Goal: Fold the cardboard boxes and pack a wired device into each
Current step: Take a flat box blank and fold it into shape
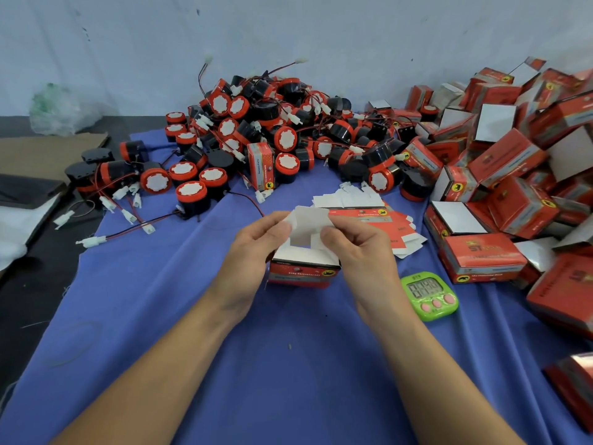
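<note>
Pinches with the left hand (253, 248) the left edge of a white top flap (308, 224), thumb over curled fingers; pinches with the right hand (359, 248) the opposite edge of the same flap, thumb pressed on top. Holds thereby a small red box (301, 273) upright between both hands, at the middle of the blue cloth (224, 364), mouth upward, white inner walls showing, contents hidden behind the flaps. Carries on the red front a round yellow badge with a black animal and a line of small print, upside down and too blurred to read. Just beyond the fingers, a fanned stack of flat blanks (369, 216), some white side up, others showing red print with the same badge. Just right of the right wrist, a green timer (430, 295) lying flat: three pink buttons, grey display, digits too blurred to read surely. Farther right, a heap of folded boxes (507, 162), red with white faces, several with open mouths, contents not visible; on the nearest one, yellow letters starting "ST", the rest unclear. At the back of the cloth, a pile of wired devices (256, 123): round black bodies, red rims, white faces, red-and-black leads ending in white plugs. Among them, a lone box (260, 167) standing on end, its print unreadable. At far left, off the cloth, a brown cardboard sheet (48, 152) and a crumpled clear bag (54, 110) against the wall (288, 33).
</note>
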Demonstrator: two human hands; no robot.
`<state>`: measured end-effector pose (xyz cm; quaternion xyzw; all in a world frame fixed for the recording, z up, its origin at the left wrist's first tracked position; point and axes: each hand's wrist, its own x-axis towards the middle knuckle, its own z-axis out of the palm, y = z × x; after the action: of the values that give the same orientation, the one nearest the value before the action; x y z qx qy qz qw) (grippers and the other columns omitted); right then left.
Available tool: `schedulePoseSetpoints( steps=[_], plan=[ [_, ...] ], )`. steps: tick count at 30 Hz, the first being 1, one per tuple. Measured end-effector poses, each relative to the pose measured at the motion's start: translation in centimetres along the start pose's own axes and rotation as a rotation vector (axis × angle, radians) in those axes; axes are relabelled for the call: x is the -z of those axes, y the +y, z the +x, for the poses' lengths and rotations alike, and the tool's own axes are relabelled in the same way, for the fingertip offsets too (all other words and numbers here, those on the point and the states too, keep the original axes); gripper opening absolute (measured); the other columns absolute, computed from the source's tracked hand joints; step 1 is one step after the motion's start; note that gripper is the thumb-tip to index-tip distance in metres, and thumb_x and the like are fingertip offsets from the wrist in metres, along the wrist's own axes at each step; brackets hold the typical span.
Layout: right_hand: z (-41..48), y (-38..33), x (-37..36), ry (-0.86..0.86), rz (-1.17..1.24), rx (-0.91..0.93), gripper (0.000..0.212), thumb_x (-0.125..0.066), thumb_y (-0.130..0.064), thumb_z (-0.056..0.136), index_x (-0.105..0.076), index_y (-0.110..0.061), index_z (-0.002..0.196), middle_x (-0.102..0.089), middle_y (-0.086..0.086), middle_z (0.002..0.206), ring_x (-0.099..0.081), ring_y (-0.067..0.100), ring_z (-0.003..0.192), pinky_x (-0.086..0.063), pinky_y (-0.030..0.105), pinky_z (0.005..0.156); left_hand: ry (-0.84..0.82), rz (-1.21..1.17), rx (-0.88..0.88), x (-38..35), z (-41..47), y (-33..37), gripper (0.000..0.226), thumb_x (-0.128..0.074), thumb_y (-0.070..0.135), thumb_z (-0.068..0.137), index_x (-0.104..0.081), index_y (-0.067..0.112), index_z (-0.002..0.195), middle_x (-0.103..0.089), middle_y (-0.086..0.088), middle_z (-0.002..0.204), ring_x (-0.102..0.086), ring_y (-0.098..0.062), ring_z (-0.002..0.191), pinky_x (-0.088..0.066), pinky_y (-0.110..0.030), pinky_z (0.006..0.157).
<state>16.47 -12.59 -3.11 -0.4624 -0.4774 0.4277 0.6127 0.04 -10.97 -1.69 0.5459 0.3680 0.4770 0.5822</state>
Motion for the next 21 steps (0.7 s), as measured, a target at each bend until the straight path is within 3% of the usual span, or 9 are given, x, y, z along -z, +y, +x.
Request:
schedulePoseSetpoints(
  steps=[5,8,14,21],
  plan=[
    [0.0,0.0,-0.5,0.046,-0.012,-0.012,0.027,-0.062,-0.007,0.099,-0.081,-0.024,0.094,-0.079,-0.001,0.097,-0.070,0.014,0.090,-0.057,0.034,0.079,-0.047,0.077,-0.134,0.8,-0.1,0.8,0.031,-0.058,0.021,0.097,-0.082,0.040,0.105,-0.079,0.008,0.111,-0.073,-0.007,0.103,-0.055,-0.016,0.081],
    [0.0,0.2,-0.8,0.083,-0.054,-0.003,0.027,-0.062,-0.017,0.096,-0.082,-0.034,0.089,-0.079,-0.002,0.095,-0.071,0.020,0.091,-0.056,0.048,0.084,-0.042,0.032,-0.114,0.8,0.0,0.6,0.032,-0.059,0.021,0.093,-0.082,0.040,0.105,-0.078,0.005,0.114,-0.073,-0.011,0.107,-0.056,-0.020,0.083],
    [0.0,0.3,-1.0,0.109,-0.031,-0.037,0.020,-0.061,-0.030,0.089,-0.082,-0.032,0.091,-0.079,-0.001,0.095,-0.072,0.029,0.098,-0.057,0.058,0.087,-0.027,-0.075,-0.066,1.2,0.5,0.1,0.035,-0.062,0.013,0.085,-0.083,0.034,0.104,-0.078,-0.001,0.114,-0.073,-0.018,0.106,-0.059,-0.025,0.082],
    [0.1,0.5,-1.2,0.110,-0.031,-0.010,0.020,-0.061,-0.030,0.088,-0.081,-0.030,0.092,-0.078,0.004,0.096,-0.068,0.039,0.101,-0.054,0.063,0.085,-0.028,0.132,-0.164,1.2,0.3,0.2,0.035,-0.060,0.011,0.085,-0.075,0.025,0.113,-0.079,0.004,0.107,-0.073,-0.011,0.099,-0.055,-0.018,0.076]
  ],
)
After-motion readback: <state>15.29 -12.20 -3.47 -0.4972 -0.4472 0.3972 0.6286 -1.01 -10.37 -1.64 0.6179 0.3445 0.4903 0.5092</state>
